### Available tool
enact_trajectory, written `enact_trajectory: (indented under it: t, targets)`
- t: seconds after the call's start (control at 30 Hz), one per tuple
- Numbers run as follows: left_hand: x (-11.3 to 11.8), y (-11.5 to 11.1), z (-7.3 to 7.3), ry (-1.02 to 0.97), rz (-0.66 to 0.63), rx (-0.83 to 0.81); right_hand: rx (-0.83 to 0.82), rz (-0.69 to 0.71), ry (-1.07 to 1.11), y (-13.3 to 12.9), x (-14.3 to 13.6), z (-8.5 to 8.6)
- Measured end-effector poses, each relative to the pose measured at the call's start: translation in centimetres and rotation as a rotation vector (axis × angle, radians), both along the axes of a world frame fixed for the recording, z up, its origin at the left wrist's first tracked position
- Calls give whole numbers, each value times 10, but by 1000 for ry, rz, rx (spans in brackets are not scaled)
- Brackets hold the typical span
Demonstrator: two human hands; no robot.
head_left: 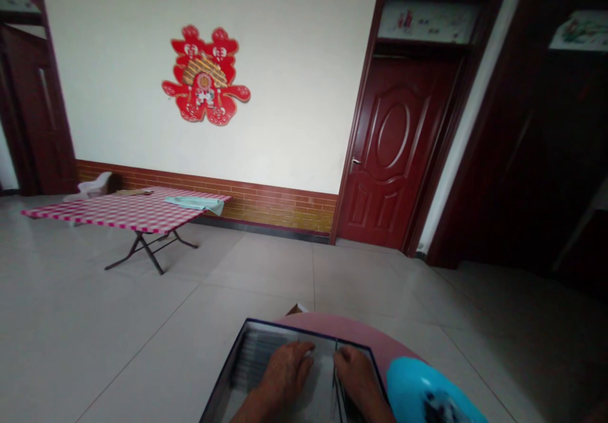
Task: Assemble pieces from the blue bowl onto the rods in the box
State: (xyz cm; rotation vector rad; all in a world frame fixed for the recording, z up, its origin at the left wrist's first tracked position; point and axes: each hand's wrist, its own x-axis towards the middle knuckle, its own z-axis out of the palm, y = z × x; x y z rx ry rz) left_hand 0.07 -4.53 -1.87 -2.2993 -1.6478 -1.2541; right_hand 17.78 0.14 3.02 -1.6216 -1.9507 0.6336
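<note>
In the lower middle of the head view is a shallow open box (223, 361) with a dark blue rim and a pale inside. Thin dark rods (254, 356) lie side by side in its left part; their kind is too blurred to tell. My left hand (286, 370) is over the box beside these rods, palm down, fingers bent and thumb apart, with nothing visible in it. My right hand (357, 372), over the box's right side, has its fingers closed at a thin dark rod (336, 382). More dark thin pieces run below this hand, partly hidden.
The box rests on a round pink table (351, 325). A bright blue basin (413, 378) holding small dark pieces is right of the box. Farther off stands a folding table (118, 211) with a checked cloth. A dark red door (394, 157) is beyond the tiled floor.
</note>
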Motion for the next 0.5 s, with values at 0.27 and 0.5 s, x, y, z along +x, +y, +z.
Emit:
enact_trajectory:
  t: [0.27,0.5]
  targets:
    - [0,-5,15,-68,-76,-122,-232,12,827,-11,-6,-10]
    - [4,-11,29,-95,-89,-222,-285,7,1028,-20,-7,3]
